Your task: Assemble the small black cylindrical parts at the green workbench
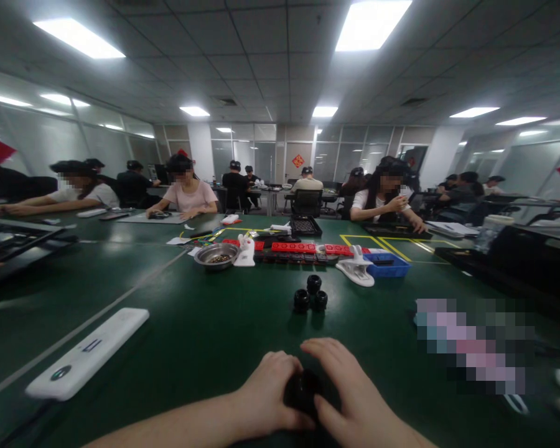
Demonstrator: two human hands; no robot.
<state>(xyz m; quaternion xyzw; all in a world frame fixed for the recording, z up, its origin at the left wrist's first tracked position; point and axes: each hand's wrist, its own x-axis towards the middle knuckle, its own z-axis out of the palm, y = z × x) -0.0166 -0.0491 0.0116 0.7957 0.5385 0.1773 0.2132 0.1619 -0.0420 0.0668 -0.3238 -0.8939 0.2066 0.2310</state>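
Close in front of me, low in the view, is a black round fitting [304, 389]; my hands cover most of it. The fingers and thumb of my left hand [268, 389] wrap round its left side. From the right, my right hand [352, 395] curves over the same piece, thumb against it and fingers bent across the top. Just beyond my hands, three black round fittings with open tops, one at the back [314, 284], one front left [301, 302] and one front right [321, 301], stand upright in a tight group on the green table [224, 323].
Farther back sit a metal bowl [216, 256] of small parts, red trays [293, 247], two white stands and a blue bin [386, 264]. A white power bank-like device [91, 351] lies left, a blurred-out item right. Several people work around the tables.
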